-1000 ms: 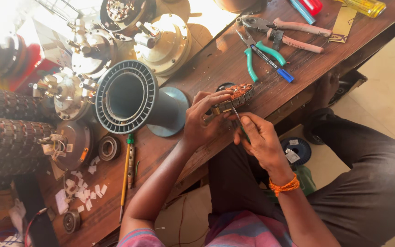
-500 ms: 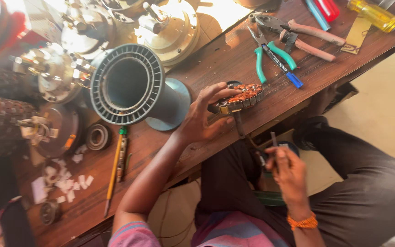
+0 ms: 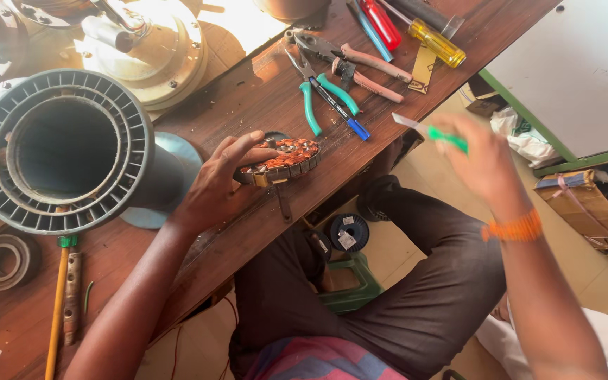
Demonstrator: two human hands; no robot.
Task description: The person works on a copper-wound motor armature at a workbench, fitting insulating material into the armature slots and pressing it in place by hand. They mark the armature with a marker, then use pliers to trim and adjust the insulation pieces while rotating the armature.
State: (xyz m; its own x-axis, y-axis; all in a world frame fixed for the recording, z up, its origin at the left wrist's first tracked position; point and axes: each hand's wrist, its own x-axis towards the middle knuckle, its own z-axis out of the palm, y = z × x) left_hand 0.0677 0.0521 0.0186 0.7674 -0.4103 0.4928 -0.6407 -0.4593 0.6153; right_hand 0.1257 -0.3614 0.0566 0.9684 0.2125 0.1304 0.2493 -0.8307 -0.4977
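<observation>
- The left hand [image 3: 223, 186] rests on the wooden counter [image 3: 248, 105] near its front edge, fingers spread and curled over the stator [image 3: 281, 159] — a round metal ring packed with copper windings — so its grip is loosely closed on the ring's left side, pinning it to the wood.
- The stator lies flat just inside the counter's front edge, close to the middle of that edge; a thin dark strip hangs from under it past the edge.
- The right hand [image 3: 483, 158] is off the counter, raised over the person's lap and blurred; its grip is pinched around a small green-handled tool [image 3: 431, 131] whose pale tip points left toward the counter.
- An orange band [image 3: 514, 229] circles the right wrist.
- Just behind the stator lie green-handled pliers [image 3: 316, 89] and a blue pen [image 3: 343, 116], with pink-handled pliers [image 3: 360, 67] beyond them.
- Toward the far right corner sit a yellow-handled screwdriver [image 3: 436, 42] and a red-handled one [image 3: 381, 22].
- Left of the left hand stands a large ribbed grey motor housing [image 3: 65, 151], its open mouth facing the camera — well apart from the stator.
- A wire spool [image 3: 348, 232] sits on a green stool below the counter.
</observation>
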